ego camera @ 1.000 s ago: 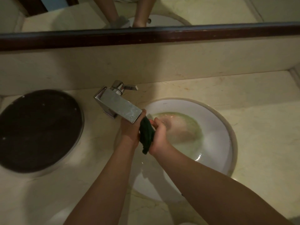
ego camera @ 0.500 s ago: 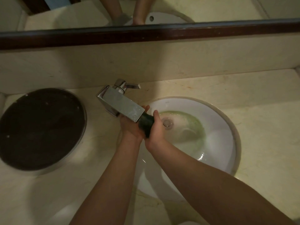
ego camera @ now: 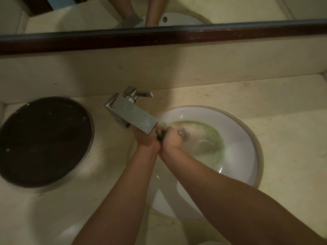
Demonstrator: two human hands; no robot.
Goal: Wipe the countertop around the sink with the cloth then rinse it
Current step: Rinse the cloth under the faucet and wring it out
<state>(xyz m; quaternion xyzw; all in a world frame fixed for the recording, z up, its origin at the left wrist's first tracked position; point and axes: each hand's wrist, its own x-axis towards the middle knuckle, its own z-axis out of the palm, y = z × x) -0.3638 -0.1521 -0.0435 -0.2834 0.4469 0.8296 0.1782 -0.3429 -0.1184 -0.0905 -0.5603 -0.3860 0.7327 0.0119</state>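
A dark green cloth (ego camera: 160, 135) shows only as a thin strip squeezed between my two hands. My left hand (ego camera: 145, 138) and my right hand (ego camera: 172, 138) press together around it, right under the spout of the square chrome tap (ego camera: 131, 117). They hover over the white round sink (ego camera: 247, 138), whose bowl holds cloudy greenish water near the drain (ego camera: 184, 134). The beige marble countertop (ego camera: 283, 121) surrounds the sink.
A dark round lid or tray (ego camera: 44, 140) lies on the counter at the left. Behind the tap rises a beige backsplash (ego camera: 159, 68) topped by a dark wooden mirror frame (ego camera: 159, 36). The mirror reflects a person's arms.
The cloth hung loose between my hands a second ago. Both hands have closed tightly around it, so little of it shows, and moved slightly up under the spout.
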